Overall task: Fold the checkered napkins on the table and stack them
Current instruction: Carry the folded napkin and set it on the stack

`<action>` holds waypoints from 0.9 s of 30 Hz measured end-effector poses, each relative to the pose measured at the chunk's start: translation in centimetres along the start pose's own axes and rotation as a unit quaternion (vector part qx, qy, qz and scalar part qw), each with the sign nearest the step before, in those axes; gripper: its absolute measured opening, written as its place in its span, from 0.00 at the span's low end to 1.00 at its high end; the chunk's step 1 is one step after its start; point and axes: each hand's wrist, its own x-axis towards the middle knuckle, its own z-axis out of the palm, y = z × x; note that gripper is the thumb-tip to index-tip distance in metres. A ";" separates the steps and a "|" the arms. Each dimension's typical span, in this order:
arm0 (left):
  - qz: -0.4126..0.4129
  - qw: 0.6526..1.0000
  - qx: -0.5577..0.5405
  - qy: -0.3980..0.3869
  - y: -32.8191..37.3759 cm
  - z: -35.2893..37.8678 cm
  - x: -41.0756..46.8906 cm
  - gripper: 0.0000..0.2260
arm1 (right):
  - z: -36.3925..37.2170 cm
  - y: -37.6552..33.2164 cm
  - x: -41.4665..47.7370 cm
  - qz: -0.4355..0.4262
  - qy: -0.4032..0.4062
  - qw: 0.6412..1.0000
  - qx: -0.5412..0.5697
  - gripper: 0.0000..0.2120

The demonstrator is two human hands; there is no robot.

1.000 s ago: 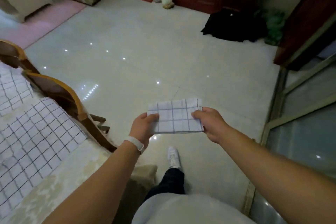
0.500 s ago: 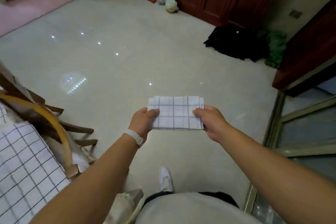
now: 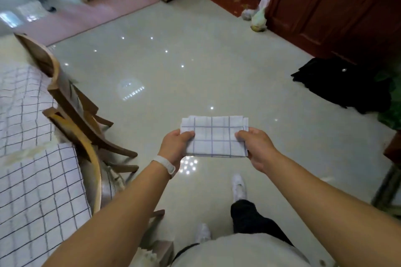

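Note:
A folded white napkin with a blue check is held flat in the air over the floor, away from the table. My left hand grips its left end and my right hand grips its right end, thumbs on top. At the left edge of the view, two more checkered napkins lie spread out on the table: one nearer me and one farther back. A strip of the table's pale cloth shows between them.
Two wooden chairs stand against the table's right side. A dark heap of cloth lies on the glossy floor at the right by a red-brown wooden cabinet. My feet in white shoes are below the napkin.
The view has swung back left, so more of the table and both spread napkins show again. The folded napkin stays held between both hands in the same grip.

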 end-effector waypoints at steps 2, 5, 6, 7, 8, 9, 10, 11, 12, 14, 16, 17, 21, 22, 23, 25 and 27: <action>0.002 1.000 -0.003 0.026 0.9 0.9 1.4 0.04 | 0.1 -0.9 2.7 0.008 -0.022 1.000 -0.003 0.08; -0.005 0.997 -0.005 0.073 2.3 2.5 3.4 0.03 | 0.1 -2.9 6.5 0.010 -0.059 0.998 -0.020 0.07; -0.009 0.996 -0.013 0.089 2.9 3.1 4.0 0.03 | 0.2 -3.8 7.7 0.011 -0.072 0.997 -0.026 0.07; -0.013 0.994 -0.023 0.103 3.6 3.9 4.5 0.03 | 0.1 -4.8 8.8 0.010 -0.084 0.996 -0.033 0.07; -0.015 0.992 -0.032 0.117 4.3 4.5 5.0 0.03 | 0.1 -5.9 9.8 0.005 -0.095 0.995 -0.042 0.07; -0.015 0.991 -0.036 0.131 4.9 5.2 5.6 0.03 | 0.0 -7.1 10.8 -0.003 -0.103 0.993 -0.056 0.06; -0.013 0.989 -0.037 0.145 5.4 5.7 6.2 0.04 | -0.1 -8.3 11.8 -0.012 -0.110 0.991 -0.072 0.06; -0.008 0.987 -0.037 0.155 6.0 6.2 6.8 0.06 | -0.2 -9.4 12.7 -0.019 -0.120 0.989 -0.087 0.05; -0.003 0.986 -0.039 0.165 6.6 6.6 7.3 0.06 | -0.3 -10.5 13.6 -0.023 -0.133 0.986 -0.097 0.05; 0.003 0.982 -0.046 0.185 7.8 7.4 8.1 0.04 | -0.2 -12.4 15.1 -0.030 -0.153 0.982 -0.108 0.05; 0.003 0.978 -0.062 0.199 8.6 7.9 8.7 0.04 | 0.2 -13.8 16.2 -0.037 -0.170 0.978 -0.116 0.06; 0.004 0.976 -0.069 0.204 9.0 8.0 9.0 0.05 | 0.5 -14.4 16.6 -0.036 -0.175 0.977 -0.117 0.06; 0.015 0.967 -0.099 0.233 10.6 7.5 10.7 0.07 | 2.3 -16.6 18.1 -0.039 -0.210 0.969 -0.124 0.07; 0.017 0.965 -0.107 0.239 10.9 7.1 11.1 0.05 | 2.9 -17.1 18.5 -0.038 -0.217 0.967 -0.130 0.08; 0.018 0.963 -0.113 0.245 11.2 6.7 11.7 0.05 | 3.7 -17.5 19.0 -0.037 -0.221 0.965 -0.136 0.09; 0.021 0.958 -0.124 0.256 11.7 5.5 12.8 0.07 | 5.6 -18.1 20.0 -0.034 -0.226 0.962 -0.147 0.10; 0.022 0.956 -0.120 0.268 11.9 3.8 14.2 0.10 | 7.8 -18.5 21.0 -0.032 -0.231 0.960 -0.154 0.10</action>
